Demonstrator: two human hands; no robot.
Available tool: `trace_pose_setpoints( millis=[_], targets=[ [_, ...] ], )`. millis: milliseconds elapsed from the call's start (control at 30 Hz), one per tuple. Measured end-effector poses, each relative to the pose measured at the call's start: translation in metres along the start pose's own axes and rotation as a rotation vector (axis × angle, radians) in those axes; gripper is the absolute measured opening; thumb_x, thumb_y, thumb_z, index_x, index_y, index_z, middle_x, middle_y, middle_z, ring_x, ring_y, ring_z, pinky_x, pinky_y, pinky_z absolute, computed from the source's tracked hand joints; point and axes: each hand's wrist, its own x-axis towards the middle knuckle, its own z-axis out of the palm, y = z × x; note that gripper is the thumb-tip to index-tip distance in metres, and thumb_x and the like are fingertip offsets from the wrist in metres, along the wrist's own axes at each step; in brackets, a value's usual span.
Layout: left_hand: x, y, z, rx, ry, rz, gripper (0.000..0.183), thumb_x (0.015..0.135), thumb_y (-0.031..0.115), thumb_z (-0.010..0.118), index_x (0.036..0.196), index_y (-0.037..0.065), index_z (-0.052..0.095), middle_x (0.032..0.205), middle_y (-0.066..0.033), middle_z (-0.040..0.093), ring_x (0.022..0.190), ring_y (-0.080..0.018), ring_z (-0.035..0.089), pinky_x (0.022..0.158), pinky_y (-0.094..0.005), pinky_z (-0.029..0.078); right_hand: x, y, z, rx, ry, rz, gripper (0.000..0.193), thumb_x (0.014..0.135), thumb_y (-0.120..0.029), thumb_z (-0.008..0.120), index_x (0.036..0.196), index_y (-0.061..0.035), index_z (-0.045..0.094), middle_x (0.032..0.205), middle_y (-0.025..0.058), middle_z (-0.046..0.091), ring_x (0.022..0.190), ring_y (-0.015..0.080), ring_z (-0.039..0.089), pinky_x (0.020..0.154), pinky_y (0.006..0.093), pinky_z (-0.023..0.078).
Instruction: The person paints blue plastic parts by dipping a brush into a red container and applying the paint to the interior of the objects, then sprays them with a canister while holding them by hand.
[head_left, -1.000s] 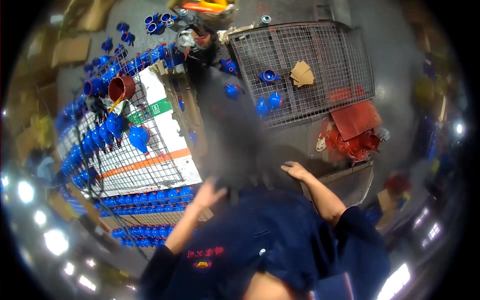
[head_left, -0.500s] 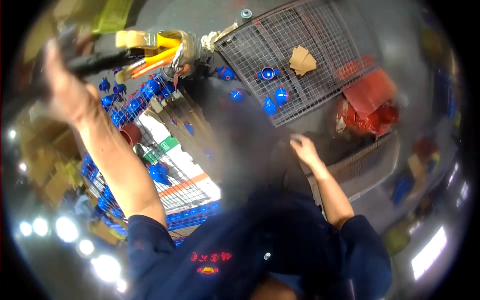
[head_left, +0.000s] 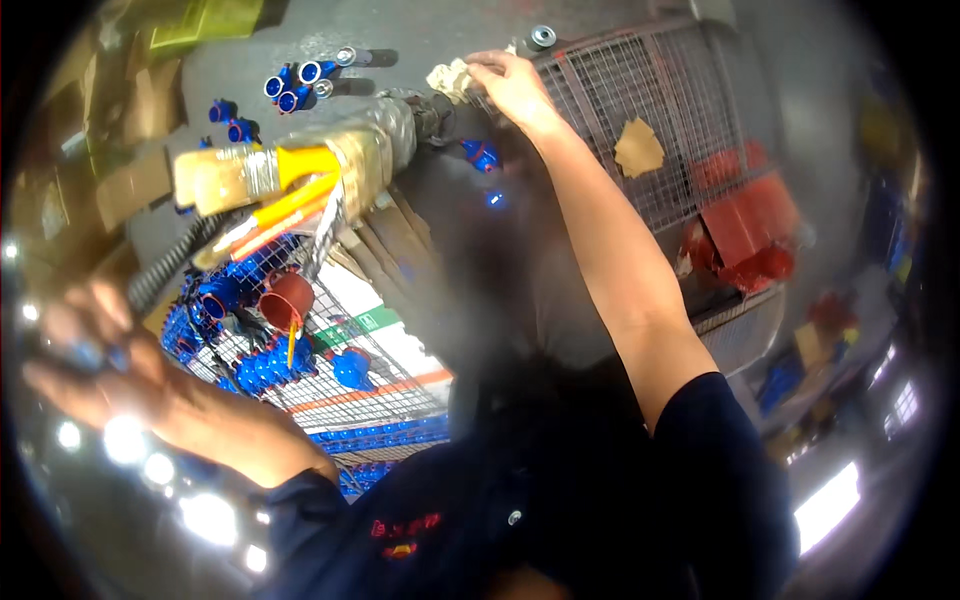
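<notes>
My right hand [head_left: 512, 88] reaches far forward, and its fingertips pinch the edge of a crumpled off-white rag [head_left: 451, 80] by the corner of a wire mesh rack [head_left: 690, 100]. Out at the left, my left hand [head_left: 105, 365] is raised with bent fingers and smeared by motion; a blue blur shows among them, too unclear to name. Near that hand runs a black ribbed hose [head_left: 170, 268]. Paintbrushes [head_left: 235, 172] with yellow and orange handles stick out of a plastic-wrapped holder [head_left: 385, 135] between my arms. My right forearm hides part of the rack.
Blue castings with red rims [head_left: 289, 98] stand on the far floor, with a blue casting [head_left: 480, 155] nearer. A mesh basket at the left holds several blue castings [head_left: 270, 368] and a red-brown cup [head_left: 287, 298]. Cardboard [head_left: 640, 148] lies on the rack; a red box [head_left: 748, 225] stands right.
My right hand has gone forward from beside my body to the rag. My left hand has come back and down at the left. The view has shifted, showing more floor at the far left.
</notes>
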Motion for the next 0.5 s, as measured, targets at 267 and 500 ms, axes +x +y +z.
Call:
trace_pose_setpoints(
  millis=[267,500],
  targets=[
    [-0.001,0.004,0.004,0.036,0.121,0.154,0.03,0.096,0.033,0.054,0.109,0.006,0.054,0.07,0.0025,0.049,0.057,-0.0052,0.044,0.054,-0.0175,0.037,0.088,0.109,0.093,-0.032,-0.178,0.622,0.03,0.092,-0.023,0.063,0.118,-0.0075,0.066,0.104,0.0082,0.071,0.094,0.0207,0.068,0.077,0.0384,0.055],
    [0.019,-0.024,0.012,0.009,0.174,0.201,0.028,0.096,0.026,0.054,0.112,0.003,0.055,0.069,0.0022,0.055,0.054,-0.0029,0.049,0.05,-0.0128,0.04,0.104,0.173,0.139,-0.334,-0.152,0.528,0.047,0.088,-0.043,0.06,0.12,-0.0084,0.063,0.117,0.0172,0.066,0.113,0.0343,0.06,0.096,0.0397,0.045]
  ],
)
